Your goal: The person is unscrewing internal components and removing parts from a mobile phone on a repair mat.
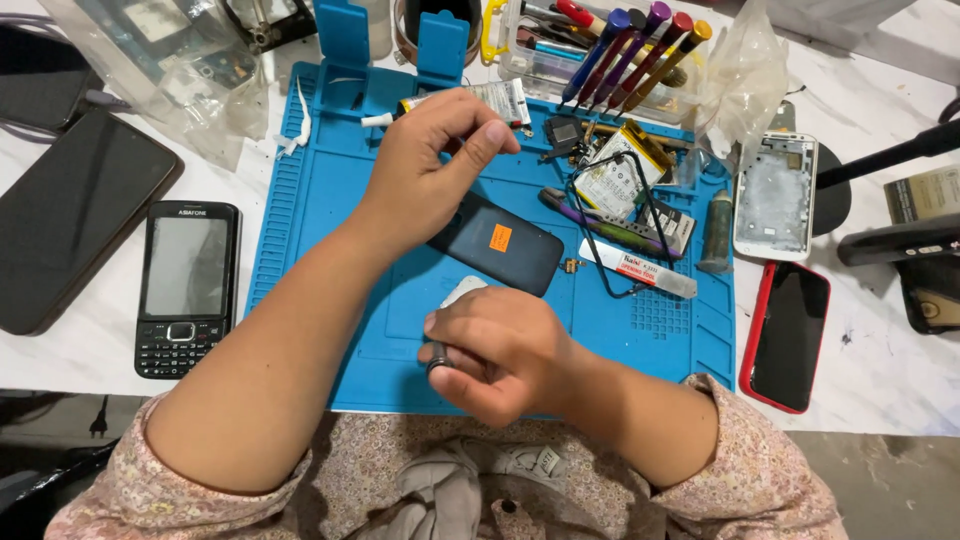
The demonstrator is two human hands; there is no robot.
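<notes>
Over blue mat (330,200): left hand (425,165) pinched, contents unclear; right hand (500,350) curled, hiding white piece (462,291).

Both arms come in from the bottom of the view and bend at the elbows. The sleeves are short and flowered, so the forearms are bare.

The left arm (270,370) reaches up and away from the body. The left hand (425,165) is raised, with its back to the camera. Its thumb and first finger are pinched together at the tips — the other fingers curl in under the palm.

The right arm (640,410) lies low, close to the body, and points toward the left. The right hand (500,350) is curled into a loose fist, knuckles up. There is a dark ring on one finger — the fingertips are tucked under and hidden.
</notes>
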